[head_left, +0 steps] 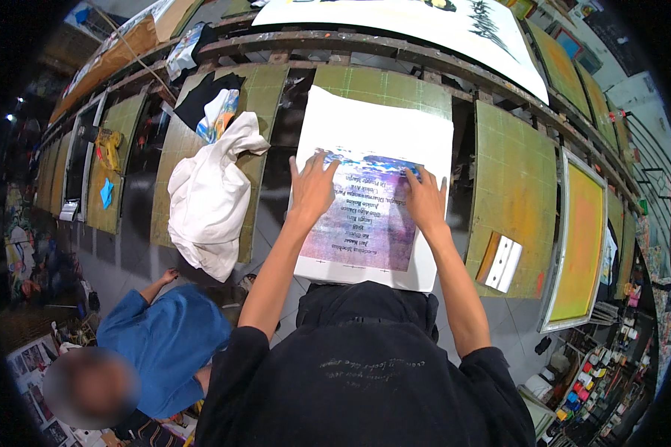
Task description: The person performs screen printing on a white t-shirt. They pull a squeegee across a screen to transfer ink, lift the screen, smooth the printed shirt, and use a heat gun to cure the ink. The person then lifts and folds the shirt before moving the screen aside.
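In front of me a printed panel (358,231) with a blue upper band, purple areas and lines of dark lettering lies on a white piece (380,123), which looks like cloth or a stack of sheets, on a green board. My left hand (314,186) rests on the print's far left part, fingers stretched forward and apart. Across from it, my right hand (427,200) lies at the right edge, its fingers spread on the blue band and white margin. Neither hand grips anything that I can see.
Crumpled white cloth (212,194) lies on the board to the left. A framed screen (574,238) leans at the right, near a white-and-brown block (498,261) on another green board (511,179). A person in blue (171,343) sits low at the left. Dark rails (395,52) run behind.
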{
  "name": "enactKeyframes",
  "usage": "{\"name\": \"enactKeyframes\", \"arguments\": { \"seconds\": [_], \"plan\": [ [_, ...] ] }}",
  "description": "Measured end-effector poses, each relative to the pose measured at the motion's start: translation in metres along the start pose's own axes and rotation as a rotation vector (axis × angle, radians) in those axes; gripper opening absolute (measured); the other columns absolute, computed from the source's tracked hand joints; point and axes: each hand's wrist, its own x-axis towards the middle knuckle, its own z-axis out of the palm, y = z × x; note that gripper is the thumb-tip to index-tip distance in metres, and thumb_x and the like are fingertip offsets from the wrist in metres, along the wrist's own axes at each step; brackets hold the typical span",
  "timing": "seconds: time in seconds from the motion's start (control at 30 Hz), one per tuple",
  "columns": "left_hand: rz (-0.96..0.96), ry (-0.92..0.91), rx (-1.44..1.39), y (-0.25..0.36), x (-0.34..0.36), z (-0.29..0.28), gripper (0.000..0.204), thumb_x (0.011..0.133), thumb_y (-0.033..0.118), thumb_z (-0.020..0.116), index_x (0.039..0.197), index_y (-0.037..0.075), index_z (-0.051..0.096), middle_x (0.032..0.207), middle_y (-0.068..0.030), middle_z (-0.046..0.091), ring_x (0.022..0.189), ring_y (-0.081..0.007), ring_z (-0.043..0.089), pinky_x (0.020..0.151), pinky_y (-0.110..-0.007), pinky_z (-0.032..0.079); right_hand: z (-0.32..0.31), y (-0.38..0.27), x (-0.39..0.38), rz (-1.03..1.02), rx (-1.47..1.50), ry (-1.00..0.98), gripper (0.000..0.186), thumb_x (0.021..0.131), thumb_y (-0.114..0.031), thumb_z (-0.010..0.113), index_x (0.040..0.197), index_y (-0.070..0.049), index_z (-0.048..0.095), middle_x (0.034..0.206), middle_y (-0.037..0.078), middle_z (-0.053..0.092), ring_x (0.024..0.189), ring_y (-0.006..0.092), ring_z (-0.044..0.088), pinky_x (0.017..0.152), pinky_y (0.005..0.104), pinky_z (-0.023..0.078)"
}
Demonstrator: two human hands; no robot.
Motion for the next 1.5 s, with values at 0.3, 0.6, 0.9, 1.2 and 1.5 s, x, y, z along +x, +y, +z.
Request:
{"name": "enactKeyframes", "arguments": {
  "seconds": [0.3, 0.6, 0.9, 1.2, 1.5],
  "plan": [
    [-0.005, 0.045, -0.029, -0.019, -0.013, 0.007, 0.051, 0.087, 0.0, 0.059, 0.135, 0.018, 0.066, 0.143, -0.0142, 0.059, 0.137, -0.0298, 0.054, 0.118, -0.07, 0.028, 0.005, 0.012, -0.011, -0.02, -0.046, -0.011, 0.047, 0.098, -0.014, 0.062, 0.145, -0.013, 0.057, 0.152, 0.013, 0.052, 0.141, 0.0312, 0.049, 0.117, 0.0684, 0.033],
    [0.016, -0.023, -0.031, -0.001, -0.079, -0.006, 0.052, 0.087, 0.0, 0.061, 0.137, 0.014, 0.063, 0.147, -0.0164, 0.056, 0.139, -0.0315, 0.052, 0.118, -0.07, 0.029, -0.004, -0.008, -0.065, -0.101, -0.041, -0.141, 0.053, 0.094, -0.017, 0.066, 0.146, -0.013, 0.054, 0.154, 0.011, 0.049, 0.144, 0.0293, 0.047, 0.116, 0.0787, 0.023],
    [-0.001, 0.017, -0.033, 0.002, -0.09, 0.003, 0.052, 0.085, 0.0, 0.062, 0.136, 0.012, 0.063, 0.148, -0.0177, 0.055, 0.14, -0.0332, 0.052, 0.115, -0.072, 0.03, -0.007, -0.018, -0.076, -0.074, -0.029, -0.068, 0.051, 0.096, -0.008, 0.06, 0.147, -0.014, 0.055, 0.154, 0.009, 0.05, 0.144, 0.028, 0.046, 0.117, 0.0779, 0.023],
    [0.023, -0.056, 0.002, 0.033, -0.137, -0.012, 0.05, 0.087, 0.006, 0.066, 0.136, 0.01, 0.062, 0.143, -0.0177, 0.056, 0.137, -0.0357, 0.051, 0.118, -0.066, 0.03, 0.013, -0.029, -0.138, -0.136, -0.092, -0.109, 0.057, 0.095, -0.008, 0.062, 0.151, -0.014, 0.049, 0.155, 0.01, 0.048, 0.147, 0.0286, 0.043, 0.118, 0.078, 0.019],
    [0.002, -0.084, 0.009, 0.034, -0.16, -0.002, 0.052, 0.09, 0.008, 0.066, 0.141, 0.015, 0.06, 0.145, -0.0142, 0.055, 0.139, -0.0326, 0.051, 0.12, -0.066, 0.028, 0.02, -0.04, -0.151, -0.092, -0.101, -0.06, 0.051, 0.099, -0.015, 0.056, 0.15, -0.013, 0.05, 0.16, 0.009, 0.044, 0.15, 0.028, 0.041, 0.116, 0.0814, 0.017]
  ]
}}
